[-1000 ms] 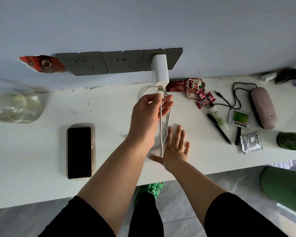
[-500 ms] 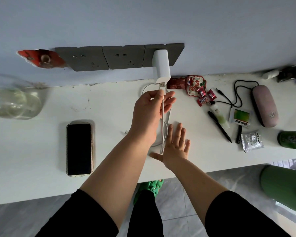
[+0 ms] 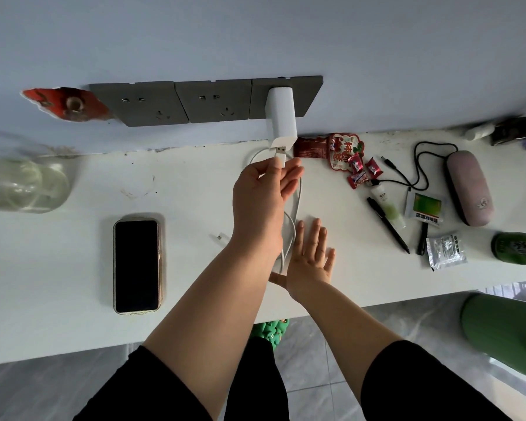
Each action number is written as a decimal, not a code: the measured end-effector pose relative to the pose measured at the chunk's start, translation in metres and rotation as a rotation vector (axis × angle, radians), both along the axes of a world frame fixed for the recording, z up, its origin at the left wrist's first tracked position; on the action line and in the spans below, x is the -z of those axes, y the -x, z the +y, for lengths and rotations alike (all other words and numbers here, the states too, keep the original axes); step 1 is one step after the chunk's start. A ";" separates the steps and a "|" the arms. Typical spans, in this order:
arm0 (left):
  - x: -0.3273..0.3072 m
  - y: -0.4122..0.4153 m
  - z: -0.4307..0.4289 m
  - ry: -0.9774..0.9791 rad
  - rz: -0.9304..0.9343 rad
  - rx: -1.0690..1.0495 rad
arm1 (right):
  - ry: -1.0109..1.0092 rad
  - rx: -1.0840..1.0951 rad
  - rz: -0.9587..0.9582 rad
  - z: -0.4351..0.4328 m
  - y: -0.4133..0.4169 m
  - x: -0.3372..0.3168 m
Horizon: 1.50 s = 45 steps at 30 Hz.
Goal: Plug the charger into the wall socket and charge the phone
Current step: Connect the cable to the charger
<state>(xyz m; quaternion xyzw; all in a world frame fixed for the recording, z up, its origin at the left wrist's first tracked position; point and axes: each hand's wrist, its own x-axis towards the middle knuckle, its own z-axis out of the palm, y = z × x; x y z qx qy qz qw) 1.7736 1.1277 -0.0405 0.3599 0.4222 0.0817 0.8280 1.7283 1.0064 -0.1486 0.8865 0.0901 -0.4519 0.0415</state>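
A white charger block (image 3: 280, 117) sits plugged into the rightmost of three grey wall sockets (image 3: 304, 97). My left hand (image 3: 261, 192) pinches the USB plug (image 3: 280, 155) of the white cable (image 3: 296, 205) just below the charger's port, metal tip touching or nearly in it. The cable loops down over the white counter (image 3: 73, 268), its small phone-end connector (image 3: 218, 237) lying loose left of my forearm. My right hand (image 3: 312, 259) rests flat, fingers spread, beside the cable loop. The phone (image 3: 137, 266) lies face up, screen dark, at the left.
A glass bowl (image 3: 25, 183) stands at the far left. Right of the hands lie candy wrappers (image 3: 345, 156), a pen (image 3: 387, 224), a small bottle (image 3: 387, 205), packets, a black cord (image 3: 419, 165), a pink case (image 3: 468, 191) and a green bottle (image 3: 518, 249).
My left hand has lifted the USB plug slightly higher toward the charger's port. The right hand stays flat on the counter.
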 end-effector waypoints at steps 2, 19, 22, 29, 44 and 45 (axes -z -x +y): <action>-0.001 -0.005 -0.005 0.007 0.001 -0.043 | -0.003 -0.007 0.002 -0.001 0.000 0.001; 0.006 -0.014 0.001 -0.070 0.027 0.003 | -0.026 0.003 0.014 -0.002 0.000 0.003; 0.004 -0.007 0.003 -0.021 0.023 0.055 | -0.034 0.004 0.018 -0.002 0.000 0.002; -0.001 -0.003 0.018 -0.053 0.065 0.161 | -0.008 -0.005 0.036 -0.001 -0.002 0.001; 0.080 0.122 -0.004 0.056 0.709 0.053 | 0.021 -0.034 0.021 0.001 -0.001 -0.003; 0.088 0.124 -0.008 -0.062 0.724 0.085 | 0.025 -0.034 0.021 0.001 -0.001 -0.003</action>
